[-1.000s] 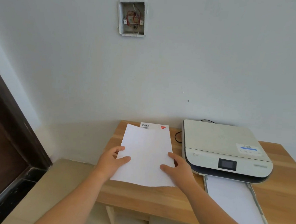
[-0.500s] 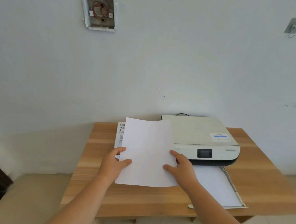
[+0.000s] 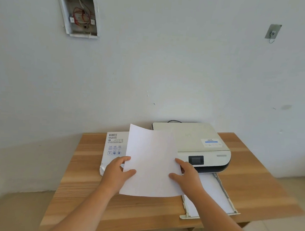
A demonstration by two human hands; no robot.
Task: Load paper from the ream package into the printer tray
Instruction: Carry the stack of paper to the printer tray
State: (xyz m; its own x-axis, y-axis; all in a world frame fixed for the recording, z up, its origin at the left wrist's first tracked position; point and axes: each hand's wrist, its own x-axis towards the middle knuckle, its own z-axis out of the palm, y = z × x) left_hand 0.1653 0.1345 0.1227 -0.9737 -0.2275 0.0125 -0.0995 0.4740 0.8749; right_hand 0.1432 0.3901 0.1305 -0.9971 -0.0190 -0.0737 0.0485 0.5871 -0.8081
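Above the wooden table, the paper hangs in the air, pinched at its two side edges: the left hand clamps the left edge, thumb on top, and the right hand clamps the right edge the same way. It hovers between the ream package, lying flat at the left, and the printer, with its near right corner already over the pulled-out printer tray. To do this well, I'd say keep the stack level, square its edges, then lower it flat between the tray's raised rails and slide it inward. The sheets are thin, smooth and white, the far edge bowing slightly; the package is glossy wrap with printed symbols; the printer is matte cream plastic with rounded corners and a dark screen.
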